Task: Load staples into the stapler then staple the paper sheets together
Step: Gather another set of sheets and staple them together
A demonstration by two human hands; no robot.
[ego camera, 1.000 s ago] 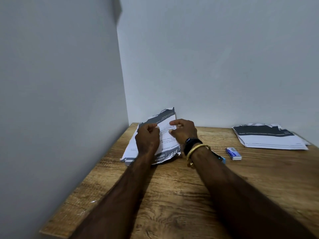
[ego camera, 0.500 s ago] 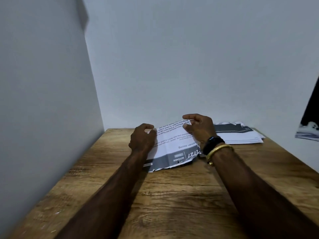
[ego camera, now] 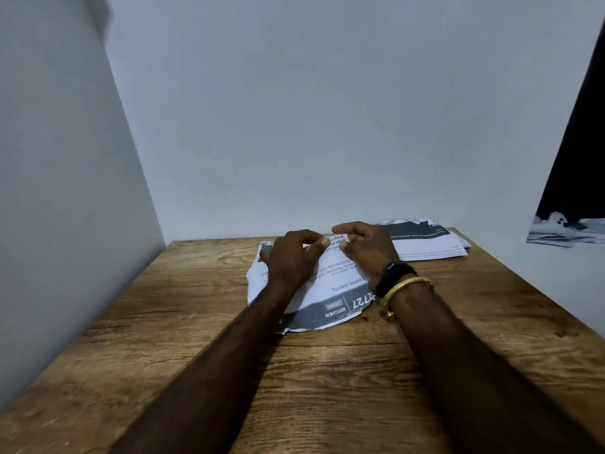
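White printed paper sheets (ego camera: pixel 330 290) are held in both of your hands. Your left hand (ego camera: pixel 293 262) grips the far edge of the sheets with its fingers curled, the thumb tip pressed to the paper near the middle of that edge. Your right hand (ego camera: pixel 368 249) pinches the same edge just beside it, with the thumb on top and the fingers curled underneath. The fingertips of the two hands are almost touching.

The pinched far edge is raised off the surface. The near edge, which is ragged and carries a grey band reading "KITCHEN" upside down to you, rests on the wooden table (ego camera: pixel 183 362). The heading "Lemon Juicing" is legible above that band, also inverted. The sheets lie near the middle of the table's far half, slightly to your left.

Your right wrist carries a black wristband (ego camera: pixel 394 273) and, just nearer to you, a gold bangle (ego camera: pixel 407 287).

A second stack of printed sheets (ego camera: pixel 432 245) lies flat at the far right corner of the table, partly hidden behind your right hand. Contact between this stack and the held sheets cannot be determined.

The table stands in a corner formed by two pale walls (ego camera: pixel 294 109). A dark panel (ego camera: pixel 582 152) shows at the right edge of the view, with an unidentifiable white and grey item (ego camera: pixel 566 229) at its foot.
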